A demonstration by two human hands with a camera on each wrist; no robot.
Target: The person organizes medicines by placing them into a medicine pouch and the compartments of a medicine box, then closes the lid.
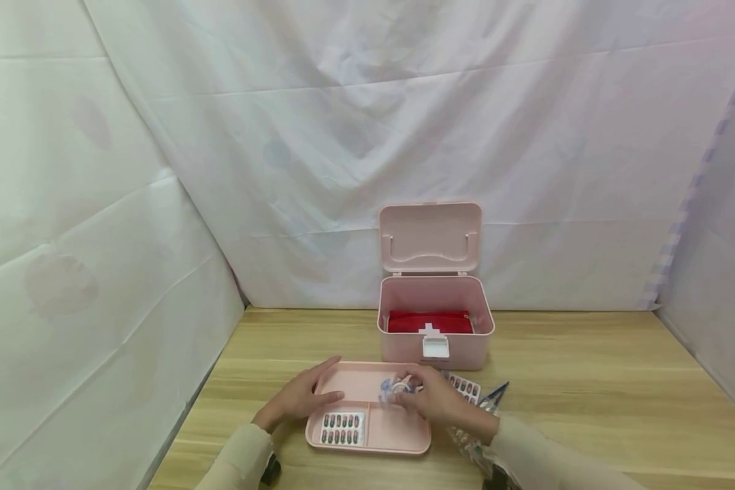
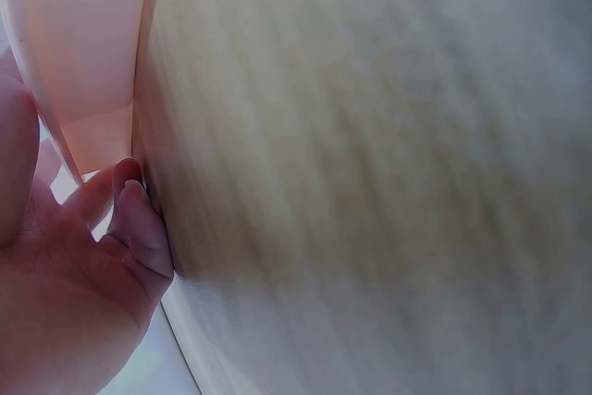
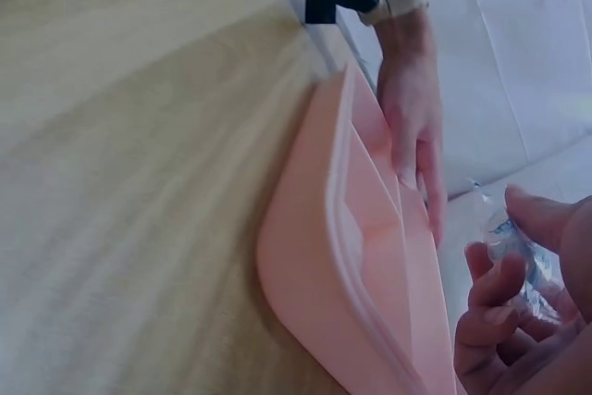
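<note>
Hands (image 1: 300,401) steady tray (image 1: 367,446); only head view shows box (image 1: 435,320).

— How's my head feed looking?
— Evenly lit, soft and diffuse; I see only faint shadows under the pink tray (image 1: 398,435) at lower centre. The corners bow outward slightly.
— And my wrist feeds?
— Both are soft. On the left one, the table (image 2: 388,164) smears across the right side. On the right one, the backdrop glares white in the upper right.

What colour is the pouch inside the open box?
Red, with a white cross on it; the pouch shows best in the head view, inside the pink box.
</note>
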